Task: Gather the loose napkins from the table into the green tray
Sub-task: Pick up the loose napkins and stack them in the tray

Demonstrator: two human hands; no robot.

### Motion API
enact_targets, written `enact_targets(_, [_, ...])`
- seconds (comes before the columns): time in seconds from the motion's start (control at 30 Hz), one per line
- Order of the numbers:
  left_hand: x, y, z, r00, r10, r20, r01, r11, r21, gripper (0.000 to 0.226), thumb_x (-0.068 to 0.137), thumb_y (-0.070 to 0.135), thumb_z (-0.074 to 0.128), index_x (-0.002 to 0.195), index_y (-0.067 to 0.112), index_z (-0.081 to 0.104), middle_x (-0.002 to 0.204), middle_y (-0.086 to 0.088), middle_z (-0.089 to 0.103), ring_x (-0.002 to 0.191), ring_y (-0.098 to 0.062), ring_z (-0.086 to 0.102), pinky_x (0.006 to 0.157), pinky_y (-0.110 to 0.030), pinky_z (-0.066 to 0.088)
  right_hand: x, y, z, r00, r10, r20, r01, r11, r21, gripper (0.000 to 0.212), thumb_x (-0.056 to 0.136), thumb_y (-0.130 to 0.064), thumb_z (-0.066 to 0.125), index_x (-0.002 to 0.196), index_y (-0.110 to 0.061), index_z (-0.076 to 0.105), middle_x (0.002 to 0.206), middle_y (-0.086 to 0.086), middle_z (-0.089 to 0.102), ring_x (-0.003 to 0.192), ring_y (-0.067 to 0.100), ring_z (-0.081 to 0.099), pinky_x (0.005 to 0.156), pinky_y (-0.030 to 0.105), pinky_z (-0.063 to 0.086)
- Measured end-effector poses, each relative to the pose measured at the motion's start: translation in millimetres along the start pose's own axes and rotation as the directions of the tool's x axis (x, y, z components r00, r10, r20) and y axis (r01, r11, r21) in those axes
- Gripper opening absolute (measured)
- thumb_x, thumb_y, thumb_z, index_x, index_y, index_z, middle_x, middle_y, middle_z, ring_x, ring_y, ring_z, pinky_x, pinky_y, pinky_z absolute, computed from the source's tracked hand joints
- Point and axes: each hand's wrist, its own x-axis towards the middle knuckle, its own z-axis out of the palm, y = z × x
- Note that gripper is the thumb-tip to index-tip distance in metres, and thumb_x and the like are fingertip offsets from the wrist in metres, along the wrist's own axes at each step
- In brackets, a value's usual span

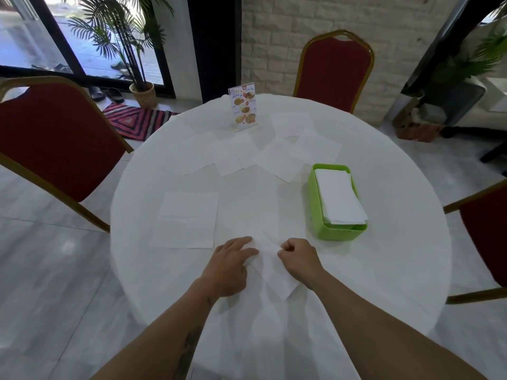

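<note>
A white napkin [274, 275] lies folded near the front of the round white table [384, 270]. My left hand [230, 266] presses on its left side with fingers spread. My right hand [299, 259] pinches its right edge with fingers curled. The green tray [315, 198] stands to the right of the middle, holding a stack of white napkins [338, 198]. A flat napkin [186, 219] lies left of my hands. Several more loose napkins [277, 160] are spread across the far part of the table.
A menu card in a clear stand [244, 108] is upright at the far middle. Red chairs with gold frames stand at the left [52, 141], far side [333, 69] and right [482, 229]. Potted palms and a striped mat sit on the floor behind.
</note>
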Motion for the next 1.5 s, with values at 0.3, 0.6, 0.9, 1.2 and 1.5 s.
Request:
enact_targets(0.3, [61.4,68.8,-59.0,0.903,-0.237,-0.357,0.015,0.850,-0.526,0.041,0.084,0.002,0.050,0.115,0.025,0.062,0.118,0.008,0.054,0.107,-0.009,0.052,0.088,-0.018,0.038,4.1,-40.8,-72.1,0.940,-0.217,-0.262,0.253,0.961,0.110,0.008,0.086,-0.016,0.065,0.079,-0.020,0.062,0.072,-0.007,0.062,0.066,0.007,0.055,0.058,0.021,0.038])
enact_targets(0.6, [117.5,129.4,-67.9,0.983,-0.164,-0.079,0.106,0.868,-0.485,0.048,0.086,0.012,0.050,0.132,0.025,0.049,0.135,-0.001,0.048,0.122,-0.017,0.047,0.105,-0.032,0.038,56.1,-24.7,-164.7,0.919,0.108,-0.380,0.032,0.938,0.344,0.025,0.076,-0.007,0.061,0.098,-0.017,0.068,0.096,0.003,0.069,0.093,0.026,0.064,0.080,0.034,0.053])
enact_targets(0.9, [134.9,155.0,-35.6,0.996,-0.082,-0.018,0.073,0.947,-0.314,0.050,0.089,0.013,0.051,0.139,0.013,0.043,0.142,-0.007,0.045,0.129,-0.022,0.043,0.101,-0.019,0.029,78.7,-0.8,-159.7,0.921,0.121,-0.370,-0.004,0.954,0.301,0.040,0.078,-0.004,0.054,0.116,-0.014,0.061,0.110,0.009,0.064,0.095,0.025,0.059,0.077,0.029,0.046])
enact_targets(1.2, [153.5,160.4,-21.1,0.995,-0.099,-0.029,0.089,0.968,-0.234,0.061,0.089,0.025,0.052,0.146,0.015,0.032,0.153,-0.003,0.028,0.138,-0.022,0.031,0.115,-0.034,0.029,84.5,3.5,-166.3,0.933,0.120,-0.339,-0.012,0.953,0.304,0.039,0.074,-0.005,0.055,0.112,-0.015,0.057,0.103,0.005,0.062,0.092,0.025,0.061,0.079,0.034,0.052])
enact_targets(1.5, [162.1,168.4,-5.3,0.991,-0.133,-0.016,0.130,0.982,-0.134,0.063,0.088,0.030,0.052,0.145,0.020,0.029,0.157,-0.007,0.015,0.138,-0.031,0.026,0.111,-0.045,0.031,78.1,20.2,-162.3,0.921,-0.387,-0.040,0.289,0.750,-0.594,0.044,0.083,-0.027,0.053,0.127,-0.020,0.053,0.133,-0.001,0.049,0.120,0.023,0.044,0.094,0.039,0.036])
